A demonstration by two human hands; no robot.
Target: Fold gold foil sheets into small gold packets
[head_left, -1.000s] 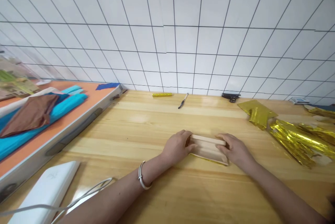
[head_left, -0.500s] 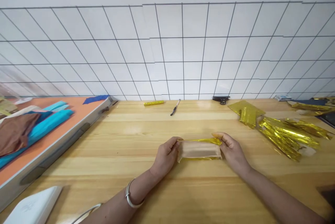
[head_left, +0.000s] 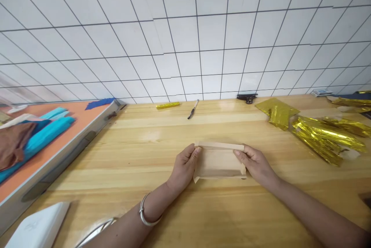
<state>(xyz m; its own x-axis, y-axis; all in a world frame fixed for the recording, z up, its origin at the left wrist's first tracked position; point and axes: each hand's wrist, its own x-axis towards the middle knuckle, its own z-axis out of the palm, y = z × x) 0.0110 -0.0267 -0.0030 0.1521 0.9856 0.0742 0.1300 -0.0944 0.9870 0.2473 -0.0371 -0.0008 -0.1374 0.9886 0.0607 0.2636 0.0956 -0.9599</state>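
A small rectangular piece of pale tan paper (head_left: pixel 220 163) with folded edges is held just above the wooden table (head_left: pixel 139 163), near the middle of the view. My left hand (head_left: pixel 185 165) pinches its left side by the upper corner, thumb on top. On the other side, my right hand (head_left: pixel 253 161) grips the upper right part between thumb and fingers. The lower edge of the paper is turned up, and its lower left corner sticks out. No gold shows on the piece from this angle.
Crumpled gold foil (head_left: pixel 327 135) and a flat gold sheet (head_left: pixel 275 110) lie at right. A pen (head_left: pixel 193 110), gold strip (head_left: pixel 168 105) and black clip (head_left: pixel 247 98) sit by the wall. Coloured material (head_left: pixel 49 135) rests on an orange surface (head_left: pixel 84 118); a white device (head_left: pixel 37 224) is front left.
The paper's upper edge, gold and loose before, now shows tan and lies straight between my hands. My right thumb has moved onto the paper's face. The camera view has tilted down.
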